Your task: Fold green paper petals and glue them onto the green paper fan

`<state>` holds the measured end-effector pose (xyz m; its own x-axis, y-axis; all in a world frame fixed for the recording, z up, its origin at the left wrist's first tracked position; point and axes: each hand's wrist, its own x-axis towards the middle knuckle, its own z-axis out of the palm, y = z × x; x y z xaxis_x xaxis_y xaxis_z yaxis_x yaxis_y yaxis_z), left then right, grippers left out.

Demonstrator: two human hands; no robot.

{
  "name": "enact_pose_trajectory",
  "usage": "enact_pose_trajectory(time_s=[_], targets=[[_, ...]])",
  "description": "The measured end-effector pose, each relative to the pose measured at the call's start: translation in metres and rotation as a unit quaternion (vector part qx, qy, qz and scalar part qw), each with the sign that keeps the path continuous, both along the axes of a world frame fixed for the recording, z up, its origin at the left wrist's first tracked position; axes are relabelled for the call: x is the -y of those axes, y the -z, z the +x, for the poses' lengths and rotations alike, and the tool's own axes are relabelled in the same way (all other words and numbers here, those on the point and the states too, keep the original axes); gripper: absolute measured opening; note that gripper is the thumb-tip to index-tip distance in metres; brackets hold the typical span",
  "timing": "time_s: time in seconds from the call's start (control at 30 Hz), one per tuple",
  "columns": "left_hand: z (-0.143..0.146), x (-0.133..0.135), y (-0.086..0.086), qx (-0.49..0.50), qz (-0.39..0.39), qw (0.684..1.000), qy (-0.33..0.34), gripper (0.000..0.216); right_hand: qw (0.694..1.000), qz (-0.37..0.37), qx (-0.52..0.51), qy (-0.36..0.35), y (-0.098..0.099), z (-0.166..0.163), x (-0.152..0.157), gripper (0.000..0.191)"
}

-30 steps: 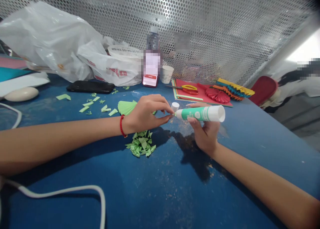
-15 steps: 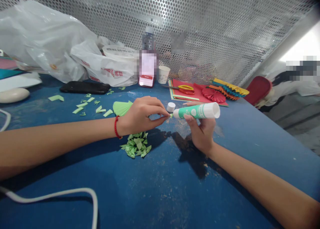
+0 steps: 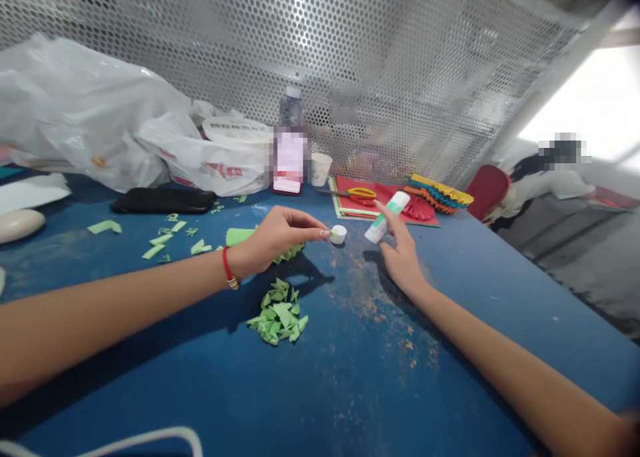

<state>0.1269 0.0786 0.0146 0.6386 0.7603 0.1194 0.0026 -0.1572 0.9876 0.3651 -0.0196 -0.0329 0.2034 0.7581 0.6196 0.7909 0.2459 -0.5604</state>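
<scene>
My left hand [image 3: 273, 240], with a red cord bracelet at the wrist, pinches a tiny folded green paper piece [image 3: 333, 233] between thumb and fingertips. Just beyond its fingertips a white glue stick cap [image 3: 339, 235] sits on the table. A glue stick [image 3: 379, 227] with a green and white label slants low over the tabletop, the index finger of my right hand [image 3: 401, 257] across it and the thumb near its lower end. Partly behind my left hand lies a pleated green paper [image 3: 240, 236]. Nearer to me is a cluster of folded green paper pieces [image 3: 281, 316].
Green scraps [image 3: 161, 240] lie before a black phone [image 3: 163, 200]. White plastic bags [image 3: 215, 174], a propped-up phone [image 3: 289, 160], a bottle [image 3: 291, 110] and a paper cup [image 3: 321, 169] line the back. Scissors [image 3: 362, 192] rest on coloured paper [image 3: 345, 207]. A person [image 3: 555, 174] sits far right.
My right hand has lowered the glue stick from near the left fingertips and turned it to a slant. The left hand still pinches the small piece, now beside the cap. The view has shifted.
</scene>
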Motion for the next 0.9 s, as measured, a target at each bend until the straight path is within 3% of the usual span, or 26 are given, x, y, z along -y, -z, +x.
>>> enact_pose_trajectory(time_s=[0.07, 0.17, 0.47, 0.9], targets=[[-0.001, -0.009, 0.0, 0.015, -0.118, 0.993, -0.011, 0.017, 0.994, -0.079, 0.067, 0.025, 0.0, 0.005, -0.004, 0.079], [-0.004, -0.022, -0.002, 0.042, -0.185, 0.982, -0.001, 0.017, 0.98, -0.14, 0.128, 0.055, -0.002, 0.005, -0.008, 0.077], [-0.013, -0.032, -0.029, 0.129, -0.189, 0.969, 0.089, 0.018, 0.976, -0.145, 0.135, 0.09, -0.008, -0.011, 0.001, 0.071], [-0.02, -0.043, -0.034, 0.169, -0.197, 0.952, 0.163, 0.014, 0.953, -0.209, 0.18, 0.128, -0.013, -0.016, 0.023, 0.068]])
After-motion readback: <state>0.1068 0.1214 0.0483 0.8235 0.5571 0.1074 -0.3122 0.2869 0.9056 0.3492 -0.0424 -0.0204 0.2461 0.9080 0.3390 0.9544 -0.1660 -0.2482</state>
